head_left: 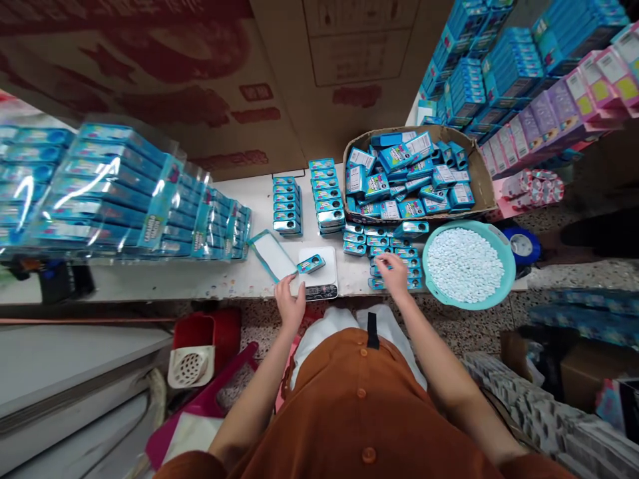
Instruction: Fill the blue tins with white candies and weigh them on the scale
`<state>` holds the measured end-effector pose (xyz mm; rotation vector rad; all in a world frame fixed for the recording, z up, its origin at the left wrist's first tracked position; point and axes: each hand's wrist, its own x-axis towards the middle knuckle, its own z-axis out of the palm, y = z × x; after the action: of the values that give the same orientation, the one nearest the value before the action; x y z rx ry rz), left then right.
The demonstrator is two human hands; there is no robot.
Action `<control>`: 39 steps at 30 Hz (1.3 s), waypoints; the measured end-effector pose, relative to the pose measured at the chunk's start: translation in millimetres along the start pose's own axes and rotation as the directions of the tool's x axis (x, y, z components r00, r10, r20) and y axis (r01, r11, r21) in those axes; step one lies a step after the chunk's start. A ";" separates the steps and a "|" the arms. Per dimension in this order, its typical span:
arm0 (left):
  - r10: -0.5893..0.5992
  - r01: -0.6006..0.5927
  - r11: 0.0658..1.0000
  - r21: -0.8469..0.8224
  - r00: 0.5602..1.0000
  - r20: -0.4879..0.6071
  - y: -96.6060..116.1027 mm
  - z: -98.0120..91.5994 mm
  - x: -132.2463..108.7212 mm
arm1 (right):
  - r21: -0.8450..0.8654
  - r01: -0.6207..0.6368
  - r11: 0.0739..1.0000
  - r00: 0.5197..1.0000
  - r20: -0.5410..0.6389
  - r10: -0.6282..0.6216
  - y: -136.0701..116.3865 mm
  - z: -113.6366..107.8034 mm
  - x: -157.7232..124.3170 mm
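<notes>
A small blue tin (311, 264) with a dark round opening on top lies on a white digital scale (328, 266). My left hand (290, 305) is by the scale's front left corner, thumb and fingers apart, below the tin. Beside it, a clear-topped, blue-edged flat package (273, 255) lies slanted. My right hand (394, 274) hovers over rows of small blue tins (375, 241), its fingers curled together; whatever they pinch, if anything, is too small to make out. Right of it stands a turquoise basin (510, 266) full of small pale pellets (464, 265).
A cut-down cardboard box (486, 179) of jumbled tins stands behind. Two tin stacks (287, 206) are left of it. Plastic-wrapped packs (114, 193) line the left; blue and pink boxes (539, 120) the right. A large carton (279, 86) closes off the back.
</notes>
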<state>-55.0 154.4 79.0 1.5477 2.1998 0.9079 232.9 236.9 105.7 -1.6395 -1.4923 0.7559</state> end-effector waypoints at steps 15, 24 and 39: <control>0.166 -0.168 0.986 0.000 0.973 0.161 -22.6 -4.3 32.1 | -0.057 0.226 0.973 0.950 0.233 -0.207 -44.5 144.3 -12.2; 0.262 -0.291 0.955 0.054 0.916 0.305 -13.9 25.7 54.1 | -0.177 0.016 0.984 0.991 0.130 0.007 0.0 72.5 -54.7; 0.271 -0.445 0.858 0.255 0.815 0.511 -8.8 31.0 71.5 | -0.210 -0.055 0.976 0.983 0.162 0.090 9.2 68.7 -92.9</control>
<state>-70.4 228.4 57.7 2.1495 1.8147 0.1591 167.5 155.6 55.3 -1.8297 -1.6850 0.8228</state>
